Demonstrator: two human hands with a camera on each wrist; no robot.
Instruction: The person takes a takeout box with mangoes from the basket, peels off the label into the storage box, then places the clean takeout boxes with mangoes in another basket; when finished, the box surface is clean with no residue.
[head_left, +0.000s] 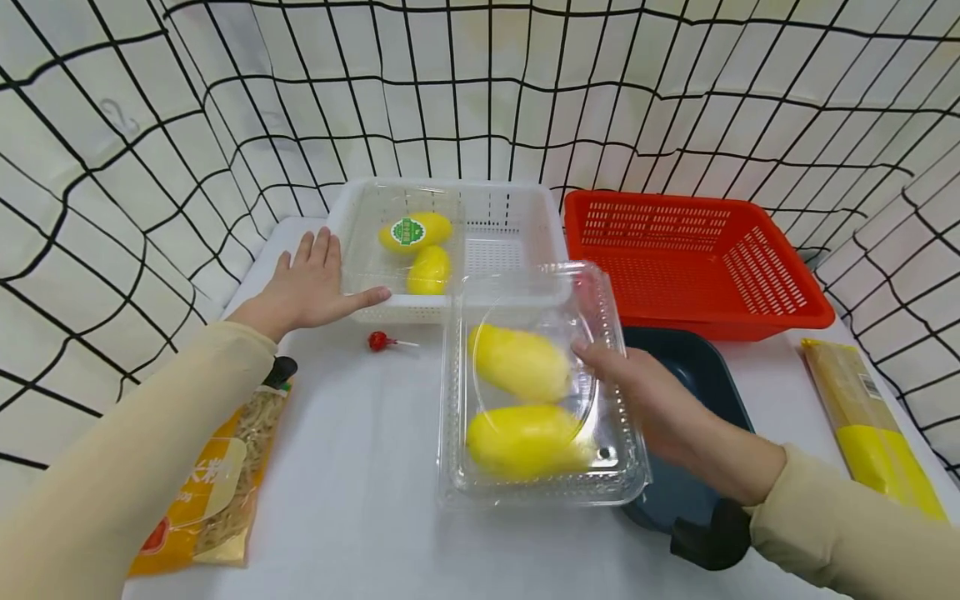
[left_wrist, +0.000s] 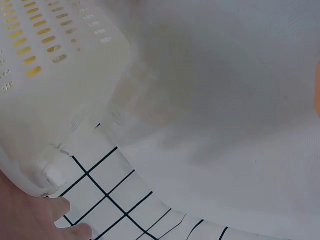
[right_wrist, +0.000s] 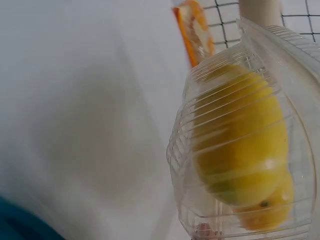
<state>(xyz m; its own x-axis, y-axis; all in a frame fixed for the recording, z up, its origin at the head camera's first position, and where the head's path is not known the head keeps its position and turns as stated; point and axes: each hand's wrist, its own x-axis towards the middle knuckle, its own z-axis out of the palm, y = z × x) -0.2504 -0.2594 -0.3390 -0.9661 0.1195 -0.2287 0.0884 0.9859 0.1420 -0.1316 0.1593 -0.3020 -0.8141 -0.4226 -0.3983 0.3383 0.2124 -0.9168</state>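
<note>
My right hand (head_left: 663, 400) grips the right side of a clear plastic clamshell box (head_left: 543, 492), its thumb over the lid. Two yellow mangoes (head_left: 521, 362) lie inside, and the right wrist view shows the mangoes (right_wrist: 240, 135) through the ribbed wall. The box is held above the table and overlaps the front of a white basket (head_left: 517, 200). My left hand (head_left: 303, 283) is spread at the basket's left end, fingers straight and thumb along the front rim. In the basket sits another clear box with two yellow mangoes (head_left: 429, 271), one bearing a green label (head_left: 407, 231).
A red basket (head_left: 637, 292) stands right of the white one. Below it lies a dark pan (head_left: 690, 483), partly behind the right hand. A red lollipop (head_left: 379, 341), an orange noodle bag (head_left: 225, 483) and a yellow packet (head_left: 862, 417) lie around. Black wire mesh (head_left: 487, 79) encloses the table.
</note>
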